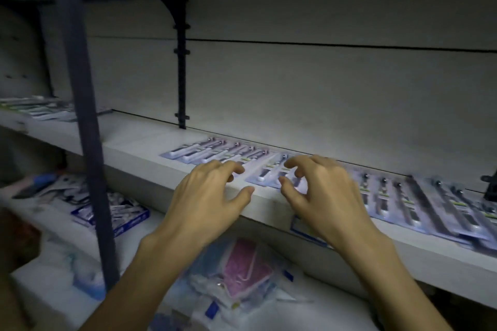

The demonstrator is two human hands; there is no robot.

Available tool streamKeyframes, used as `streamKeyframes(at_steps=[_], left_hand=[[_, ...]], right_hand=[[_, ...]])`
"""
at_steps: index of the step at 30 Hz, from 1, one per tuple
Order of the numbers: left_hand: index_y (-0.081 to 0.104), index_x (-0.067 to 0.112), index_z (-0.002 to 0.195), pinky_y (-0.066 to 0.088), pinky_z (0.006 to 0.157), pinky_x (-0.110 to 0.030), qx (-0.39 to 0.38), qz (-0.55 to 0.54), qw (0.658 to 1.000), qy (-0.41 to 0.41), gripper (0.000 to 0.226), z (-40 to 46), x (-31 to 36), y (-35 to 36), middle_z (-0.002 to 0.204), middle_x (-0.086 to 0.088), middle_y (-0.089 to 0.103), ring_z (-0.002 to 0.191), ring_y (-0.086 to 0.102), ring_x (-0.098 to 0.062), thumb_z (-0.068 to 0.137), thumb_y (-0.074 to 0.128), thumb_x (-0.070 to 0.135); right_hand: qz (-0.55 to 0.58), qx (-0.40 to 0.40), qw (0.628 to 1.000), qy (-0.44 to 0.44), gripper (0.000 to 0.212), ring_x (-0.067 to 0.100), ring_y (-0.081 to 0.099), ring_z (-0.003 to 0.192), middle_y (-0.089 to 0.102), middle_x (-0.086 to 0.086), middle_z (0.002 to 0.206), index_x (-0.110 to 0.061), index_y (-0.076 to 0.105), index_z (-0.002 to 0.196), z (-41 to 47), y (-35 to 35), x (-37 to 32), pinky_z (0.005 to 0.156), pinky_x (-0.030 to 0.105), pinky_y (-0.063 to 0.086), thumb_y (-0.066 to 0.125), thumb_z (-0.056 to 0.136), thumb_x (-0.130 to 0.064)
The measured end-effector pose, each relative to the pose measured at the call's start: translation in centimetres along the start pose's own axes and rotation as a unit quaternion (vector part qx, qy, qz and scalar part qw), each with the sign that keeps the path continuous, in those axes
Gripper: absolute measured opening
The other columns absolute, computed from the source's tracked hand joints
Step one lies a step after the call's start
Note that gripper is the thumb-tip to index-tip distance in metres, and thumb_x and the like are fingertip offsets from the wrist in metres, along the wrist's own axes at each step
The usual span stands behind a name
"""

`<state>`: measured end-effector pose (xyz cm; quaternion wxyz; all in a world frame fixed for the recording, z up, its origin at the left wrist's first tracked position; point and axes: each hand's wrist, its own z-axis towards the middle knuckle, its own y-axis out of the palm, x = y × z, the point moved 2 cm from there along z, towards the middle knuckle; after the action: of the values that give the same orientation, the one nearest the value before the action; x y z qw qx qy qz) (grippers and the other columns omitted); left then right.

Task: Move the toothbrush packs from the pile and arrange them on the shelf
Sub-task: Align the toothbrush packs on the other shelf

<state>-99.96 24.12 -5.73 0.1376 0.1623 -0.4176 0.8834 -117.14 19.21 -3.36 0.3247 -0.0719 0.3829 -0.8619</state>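
A row of toothbrush packs (215, 152) lies flat along the back of the white shelf (139, 150), running on to the right as more packs (403, 196). My left hand (212, 193) hovers at the shelf's front edge, fingers bent, fingertips at the near ends of the packs. My right hand (325, 191) is beside it, fingers and thumb curved like a claw over one pack (265, 173) that lies flat on the shelf. I see no pack lifted in either hand.
A dark upright post (86, 115) stands close at the left. A black bracket (181, 75) runs up the back wall. The lower shelf holds a blue box (115, 213), loose packs (64, 191) and a clear bag with something pink (242, 269). More packs (40, 107) lie far left.
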Motion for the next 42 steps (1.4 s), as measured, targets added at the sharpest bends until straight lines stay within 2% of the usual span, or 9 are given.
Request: streamKeyframes(at_steps=[5, 9, 15, 20, 24, 29, 32, 38, 42], left_hand=[[0.061, 0.032, 0.113, 0.046, 0.082, -0.029, 0.029, 0.025, 0.999, -0.020, 0.033, -1.3, -8.4, -6.3, 0.101, 0.012, 0.062, 0.099, 0.056, -0.011, 0.083, 0.062, 0.046], [0.062, 0.028, 0.113, 0.050, 0.086, -0.036, 0.035, 0.034, 0.998, -0.030, 0.035, -2.8, -15.6, -11.1, 0.105, 0.008, 0.063, 0.102, 0.057, -0.013, 0.083, 0.062, 0.045], [0.059, 0.029, 0.114, 0.047, 0.084, -0.032, 0.041, 0.069, 0.995, -0.058, 0.034, -3.5, -24.6, -16.3, 0.103, 0.008, 0.061, 0.100, 0.056, -0.015, 0.085, 0.060, 0.045], [0.059, 0.029, 0.114, 0.048, 0.085, -0.037, 0.045, 0.070, 0.993, -0.082, 0.033, -3.1, -30.9, -18.3, 0.104, 0.008, 0.061, 0.100, 0.055, -0.014, 0.084, 0.060, 0.044], [0.059, 0.028, 0.116, 0.047, 0.086, -0.038, 0.049, 0.079, 0.991, -0.095, 0.035, -2.3, -36.3, -19.1, 0.105, 0.008, 0.062, 0.099, 0.055, -0.013, 0.085, 0.060, 0.044], [0.058, 0.029, 0.119, 0.043, 0.080, -0.026, 0.050, 0.106, 0.987, -0.110, 0.035, 0.5, -43.7, -20.8, 0.107, 0.010, 0.060, 0.100, 0.053, -0.011, 0.087, 0.058, 0.044], [0.057, 0.031, 0.117, 0.043, 0.080, -0.026, 0.051, 0.116, 0.986, -0.104, 0.033, 3.4, -47.9, -22.0, 0.107, 0.011, 0.060, 0.100, 0.052, -0.010, 0.088, 0.056, 0.045], [0.058, 0.031, 0.117, 0.040, 0.081, -0.021, 0.070, 0.103, 0.988, -0.091, 0.031, 8.2, -55.7, -23.7, 0.109, 0.014, 0.059, 0.103, 0.052, -0.006, 0.089, 0.057, 0.042], [0.059, 0.031, 0.116, 0.043, 0.080, -0.024, 0.075, 0.093, 0.988, -0.100, 0.030, 10.0, -61.0, -24.5, 0.104, 0.016, 0.058, 0.100, 0.053, -0.007, 0.088, 0.058, 0.042]], right_hand=[[0.028, -0.009, 0.999, -0.028, 0.032, 0.025, 0.056, 0.105, 0.065, 0.001, 0.105, -0.025, 0.060, 0.117, 1.7, 3.9, -9.2, 0.078, 0.035, 0.046, 0.053, 0.089, -0.038], [0.046, -0.012, 0.998, -0.050, 0.034, 0.026, 0.056, 0.104, 0.065, 0.002, 0.105, -0.023, 0.059, 0.121, 3.0, 7.6, -16.9, 0.077, 0.033, 0.043, 0.052, 0.091, -0.036], [0.081, -0.038, 0.994, -0.066, 0.034, 0.023, 0.055, 0.103, 0.064, 0.002, 0.107, -0.024, 0.056, 0.124, 5.4, 12.8, -26.4, 0.075, 0.032, 0.044, 0.049, 0.093, -0.035], [0.087, -0.057, 0.991, -0.084, 0.033, 0.022, 0.055, 0.098, 0.063, 0.001, 0.106, -0.024, 0.057, 0.122, 8.0, 16.4, -31.6, 0.075, 0.033, 0.045, 0.049, 0.091, -0.034], [0.088, -0.057, 0.990, -0.097, 0.031, 0.025, 0.055, 0.099, 0.063, 0.001, 0.102, -0.023, 0.058, 0.119, 10.7, 20.1, -35.2, 0.074, 0.031, 0.041, 0.051, 0.091, -0.033], [0.119, -0.051, 0.985, -0.110, 0.035, 0.020, 0.055, 0.102, 0.062, -0.002, 0.107, -0.025, 0.056, 0.125, 15.0, 25.6, -40.4, 0.078, 0.031, 0.047, 0.049, 0.092, -0.034], [0.121, -0.048, 0.986, -0.106, 0.035, 0.019, 0.056, 0.100, 0.063, -0.002, 0.107, -0.026, 0.054, 0.126, 18.4, 28.7, -42.7, 0.077, 0.034, 0.050, 0.048, 0.093, -0.037], [0.118, -0.038, 0.988, -0.097, 0.035, 0.022, 0.056, 0.102, 0.064, 0.001, 0.107, -0.024, 0.056, 0.124, 25.0, 33.9, -47.2, 0.078, 0.034, 0.047, 0.049, 0.093, -0.036], [0.111, -0.053, 0.987, -0.107, 0.035, 0.023, 0.056, 0.102, 0.064, 0.000, 0.108, -0.024, 0.056, 0.124, 27.5, 37.3, -50.9, 0.077, 0.031, 0.045, 0.049, 0.092, -0.036]])
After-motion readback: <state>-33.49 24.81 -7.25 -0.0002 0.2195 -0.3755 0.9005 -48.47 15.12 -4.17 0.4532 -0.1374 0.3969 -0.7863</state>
